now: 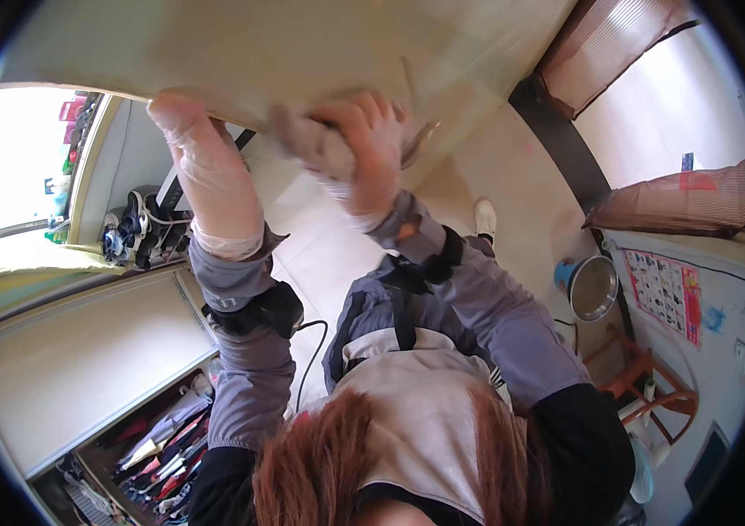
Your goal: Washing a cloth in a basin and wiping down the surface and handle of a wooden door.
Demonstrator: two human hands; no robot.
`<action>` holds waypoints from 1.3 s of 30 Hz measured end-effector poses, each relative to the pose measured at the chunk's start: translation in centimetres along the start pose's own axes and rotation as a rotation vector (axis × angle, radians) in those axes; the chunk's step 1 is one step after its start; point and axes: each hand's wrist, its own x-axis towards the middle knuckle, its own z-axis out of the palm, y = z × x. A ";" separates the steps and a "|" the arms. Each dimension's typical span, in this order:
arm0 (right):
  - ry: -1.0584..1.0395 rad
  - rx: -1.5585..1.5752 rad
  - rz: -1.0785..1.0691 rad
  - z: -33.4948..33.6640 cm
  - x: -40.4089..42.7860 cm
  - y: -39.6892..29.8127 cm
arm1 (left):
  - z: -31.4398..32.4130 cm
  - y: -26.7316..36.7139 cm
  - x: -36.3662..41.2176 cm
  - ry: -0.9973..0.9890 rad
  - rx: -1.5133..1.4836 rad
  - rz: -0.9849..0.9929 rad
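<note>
A pale, smooth panel, perhaps a door, spans the top of the view close in front of me. My left hand, in a thin clear glove, rests its fingers at the panel's lower edge. My right hand, also gloved and blurred by motion, is closed around a bunched greyish cloth close to the panel's surface. Right beside that hand, a curved metal handle shows on the panel.
An open cabinet full of hanging clothes stands at lower left, with shoes above it. On the right are a round bin, a wooden chair and brown curtains. A black cable hangs near my left arm.
</note>
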 end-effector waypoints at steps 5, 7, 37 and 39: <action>0.238 0.085 -0.125 2.4 3.9 -2.4 | -0.3 1.2 -0.6 -0.044 -0.060 -0.090; 0.228 0.076 -0.126 1.9 2.7 -1.7 | -1.0 0.3 -0.2 -0.087 -0.222 -0.232; -0.185 0.015 0.204 -0.9 -4.5 3.2 | 0.5 -1.3 -0.8 -0.017 -0.382 -0.025; -0.189 0.222 0.292 -1.6 -2.2 0.6 | -0.1 -3.6 -2.5 -0.115 -0.421 0.039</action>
